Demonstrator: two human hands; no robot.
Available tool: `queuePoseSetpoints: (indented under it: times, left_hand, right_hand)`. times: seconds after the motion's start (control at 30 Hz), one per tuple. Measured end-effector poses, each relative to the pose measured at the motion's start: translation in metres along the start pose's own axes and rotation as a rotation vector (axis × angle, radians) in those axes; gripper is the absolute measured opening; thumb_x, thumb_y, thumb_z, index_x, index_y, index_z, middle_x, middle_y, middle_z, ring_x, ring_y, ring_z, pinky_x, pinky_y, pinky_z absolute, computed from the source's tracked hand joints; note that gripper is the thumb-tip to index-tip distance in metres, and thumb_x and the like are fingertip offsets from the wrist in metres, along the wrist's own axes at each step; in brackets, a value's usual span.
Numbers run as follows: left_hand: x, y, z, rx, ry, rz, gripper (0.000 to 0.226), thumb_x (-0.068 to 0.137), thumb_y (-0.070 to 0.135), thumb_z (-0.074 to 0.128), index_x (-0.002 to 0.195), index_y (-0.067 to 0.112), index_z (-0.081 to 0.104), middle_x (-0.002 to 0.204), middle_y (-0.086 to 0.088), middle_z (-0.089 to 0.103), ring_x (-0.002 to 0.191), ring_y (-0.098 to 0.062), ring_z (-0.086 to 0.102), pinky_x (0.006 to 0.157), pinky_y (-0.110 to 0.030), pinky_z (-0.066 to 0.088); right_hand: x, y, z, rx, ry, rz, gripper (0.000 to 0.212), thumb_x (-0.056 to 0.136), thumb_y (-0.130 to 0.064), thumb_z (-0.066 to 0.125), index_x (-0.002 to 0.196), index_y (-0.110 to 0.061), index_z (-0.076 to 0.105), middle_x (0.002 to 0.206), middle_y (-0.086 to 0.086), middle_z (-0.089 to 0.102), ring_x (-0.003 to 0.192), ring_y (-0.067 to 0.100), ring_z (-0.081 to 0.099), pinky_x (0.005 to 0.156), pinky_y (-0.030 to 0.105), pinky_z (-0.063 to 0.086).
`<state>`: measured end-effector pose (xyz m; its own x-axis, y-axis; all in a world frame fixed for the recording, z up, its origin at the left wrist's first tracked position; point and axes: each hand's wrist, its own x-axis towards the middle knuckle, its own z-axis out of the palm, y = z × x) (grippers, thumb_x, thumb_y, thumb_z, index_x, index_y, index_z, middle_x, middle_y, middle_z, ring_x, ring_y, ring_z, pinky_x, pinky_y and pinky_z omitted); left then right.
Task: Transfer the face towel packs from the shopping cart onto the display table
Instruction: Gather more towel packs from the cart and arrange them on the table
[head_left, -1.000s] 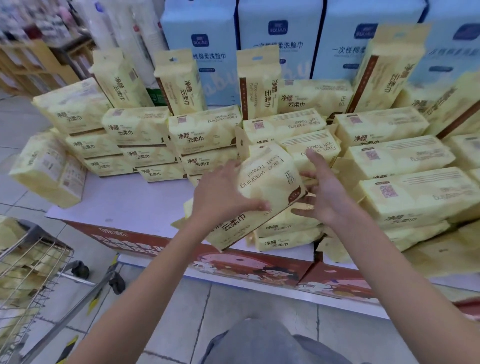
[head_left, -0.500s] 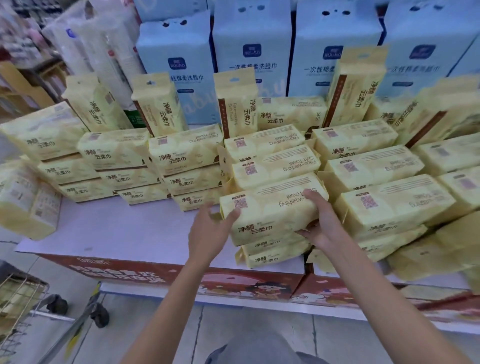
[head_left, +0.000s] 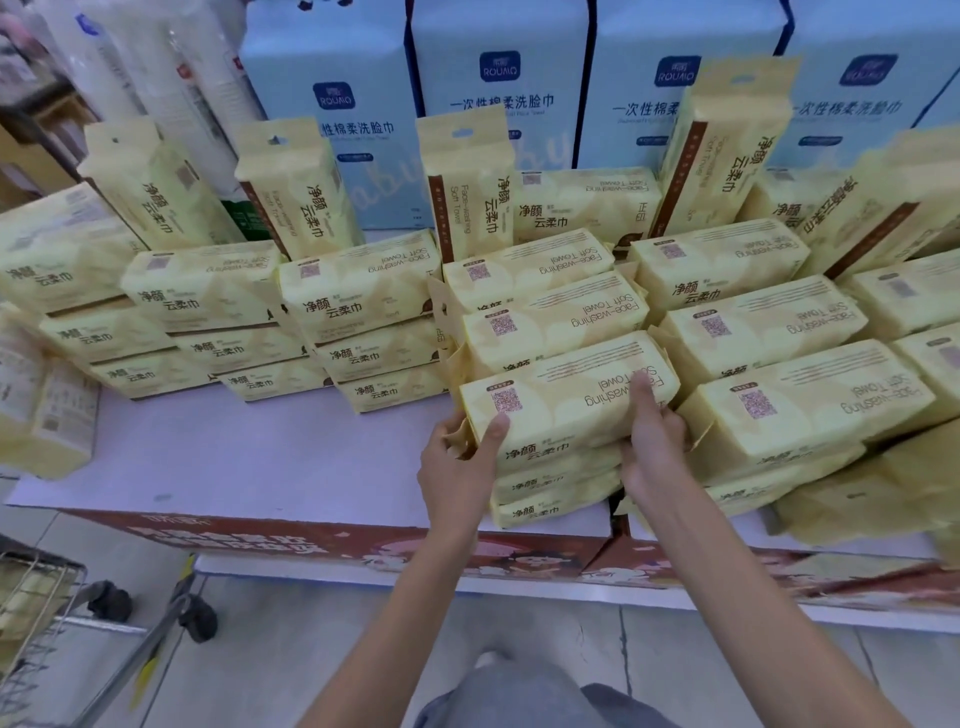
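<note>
Setting: a shop aisle with a tiled floor and a white-topped display table (head_left: 260, 457) with a red printed front panel.

1. Near left: the wire shopping cart (head_left: 31, 597) stands beside the table's near-left corner. Yellow packaging shows through its mesh, so more stock probably remains.
2. Near edge of the table: the left hand (head_left: 457, 473) grips the left end of a pale yellow soft plastic face towel pack (head_left: 566, 400), thumb on its front face. The right hand (head_left: 649, 452) grips the right end, thumb on top and fingers curled beneath.
3. The pack lies flat on two like stacked packs (head_left: 550, 493) at the near edge.
4. Step in hand, as judged: seating and squaring this pack on its stack. Next move: let go with both hands without skewing the stack, then reach left to the cart for another pack.

Legible markings:
- Yellow packs: "净颜 云柔巾", "Face-washing Soft Towel", plus a QR code panel.
- Upright yellow packs (head_left: 467, 182), behind the flat stacks: the same wording, set vertically.
- Tall light blue cartons (head_left: 498, 93), far edge: a logo reading roughly "ROUMIO" and "一次性棉柔洗脸巾".
- Red front panel: lettering not legible.
</note>
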<state>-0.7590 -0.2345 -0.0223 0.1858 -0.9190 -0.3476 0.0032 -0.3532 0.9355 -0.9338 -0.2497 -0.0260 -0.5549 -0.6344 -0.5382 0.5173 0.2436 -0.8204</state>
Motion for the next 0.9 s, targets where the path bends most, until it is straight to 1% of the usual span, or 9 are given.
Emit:
queuePoseSetpoints:
  times: [0.23, 0.43, 0.5, 0.53, 0.6, 0.67, 0.73, 0.83, 0.9]
  left_hand:
    - [0.003, 0.003, 0.000, -0.001, -0.029, -0.007, 0.052, 0.071, 0.048, 0.076, 0.113, 0.030, 0.052, 0.100, 0.019, 0.062, 0.099, -0.011, 0.064, 0.091, -0.046, 0.053]
    - [0.002, 0.001, -0.004, -0.030, -0.058, 0.018, 0.057, 0.073, 0.044, 0.075, 0.120, 0.027, 0.047, 0.104, 0.020, 0.056, 0.084, 0.004, 0.062, 0.083, -0.039, 0.057]
    - [-0.005, -0.003, -0.006, -0.058, -0.041, 0.022, 0.070, 0.070, 0.050, 0.071, 0.129, 0.027, 0.041, 0.112, 0.018, 0.052, 0.092, 0.002, 0.060, 0.079, -0.031, 0.054]
    - [-0.009, -0.007, -0.007, -0.061, -0.031, 0.016, 0.076, 0.069, 0.054, 0.067, 0.133, 0.027, 0.038, 0.118, 0.015, 0.051, 0.097, -0.001, 0.059, 0.079, -0.029, 0.051]
    - [-0.021, -0.017, -0.010, -0.037, 0.001, 0.001, 0.074, 0.078, 0.055, 0.059, 0.141, 0.029, 0.031, 0.130, 0.010, 0.047, 0.110, -0.010, 0.054, 0.086, -0.028, 0.046]
    - [-0.033, -0.033, -0.017, 0.071, 0.024, 0.013, 0.061, 0.089, 0.048, 0.054, 0.144, 0.029, 0.031, 0.132, 0.012, 0.043, 0.117, -0.010, 0.048, 0.093, -0.029, 0.039]
    - [-0.048, -0.050, -0.027, 0.261, -0.016, 0.021, 0.052, 0.092, 0.044, 0.054, 0.140, 0.028, 0.040, 0.128, 0.014, 0.047, 0.113, -0.005, 0.049, 0.091, -0.024, 0.038]
    - [-0.071, -0.075, -0.039, 0.481, -0.118, -0.026, 0.045, 0.091, 0.038, 0.057, 0.133, 0.023, 0.050, 0.123, 0.007, 0.057, 0.097, 0.001, 0.055, 0.079, -0.013, 0.043]
    - [-0.089, -0.092, -0.046, 0.527, -0.126, -0.072, 0.045, 0.092, 0.036, 0.057, 0.133, 0.019, 0.050, 0.130, 0.000, 0.057, 0.112, -0.012, 0.056, 0.092, -0.023, 0.043]
  right_hand:
    - [-0.001, 0.008, -0.006, -0.150, -0.060, 0.047, 0.070, 0.085, -0.049, 0.062, 0.134, -0.004, 0.040, 0.130, 0.005, 0.055, 0.121, 0.023, 0.051, 0.106, 0.042, 0.039]
    - [-0.010, 0.007, -0.013, -0.183, -0.215, 0.142, 0.068, 0.088, -0.047, 0.058, 0.138, -0.007, 0.036, 0.127, 0.002, 0.051, 0.123, 0.021, 0.048, 0.111, 0.041, 0.034]
    - [-0.015, 0.005, -0.020, -0.204, -0.275, 0.144, 0.057, 0.089, -0.042, 0.058, 0.134, -0.011, 0.040, 0.119, -0.002, 0.054, 0.110, 0.015, 0.052, 0.103, 0.036, 0.040]
    - [-0.017, 0.006, -0.024, -0.224, -0.317, 0.140, 0.047, 0.090, -0.040, 0.057, 0.128, -0.014, 0.046, 0.111, -0.005, 0.056, 0.102, 0.013, 0.054, 0.093, 0.031, 0.044]
    - [-0.021, 0.013, -0.034, -0.337, -0.392, 0.110, 0.022, 0.092, -0.037, 0.055, 0.110, -0.025, 0.054, 0.103, -0.011, 0.057, 0.100, 0.012, 0.054, 0.082, 0.026, 0.043]
    - [-0.024, 0.028, -0.046, -0.511, -0.479, 0.075, 0.017, 0.094, -0.038, 0.053, 0.109, -0.030, 0.055, 0.116, -0.011, 0.055, 0.111, 0.014, 0.051, 0.092, 0.031, 0.040]
    - [-0.028, 0.045, -0.056, -0.664, -0.557, 0.042, 0.031, 0.094, -0.037, 0.053, 0.122, -0.025, 0.052, 0.128, -0.005, 0.051, 0.120, 0.016, 0.048, 0.097, 0.030, 0.037]
    - [-0.037, 0.065, -0.070, -0.857, -0.674, -0.034, 0.031, 0.093, -0.033, 0.055, 0.122, -0.025, 0.052, 0.118, -0.006, 0.057, 0.100, 0.005, 0.054, 0.076, 0.012, 0.041]
    - [-0.044, 0.077, -0.081, -0.974, -0.775, -0.078, 0.040, 0.092, -0.030, 0.057, 0.130, -0.018, 0.049, 0.116, -0.006, 0.056, 0.093, 0.003, 0.054, 0.074, 0.009, 0.043]
